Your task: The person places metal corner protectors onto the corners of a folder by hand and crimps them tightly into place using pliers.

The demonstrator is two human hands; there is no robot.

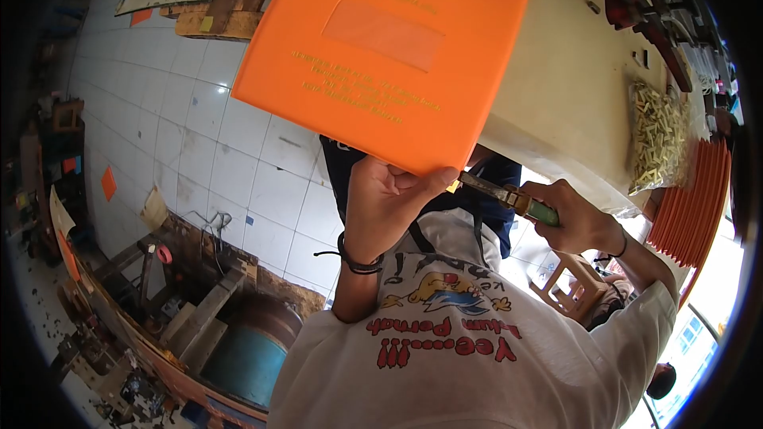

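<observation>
An orange folder (pixel 381 48) with gold lettering and a clear window fills the upper middle of the view. My left hand (pixel 389 206) pinches its lower edge, thumb on the cover near the corner. My right hand (pixel 580 218) is wrapped round the green handle of a metal hand tool (pixel 513 197). The tool's tip meets the folder's corner beside my left thumb, where a small yellow piece (pixel 453 186) shows. What the tip grips is too small to tell.
On the pale table (pixel 548 103) at right lies a clear bag of small brass-coloured pieces (pixel 658 135). Beside it stand stacked orange folders (pixel 695 202). A wooden stool (pixel 568 286) is below; machinery (pixel 191 310) stands lower left. Another person's head (pixel 661 381) shows far right.
</observation>
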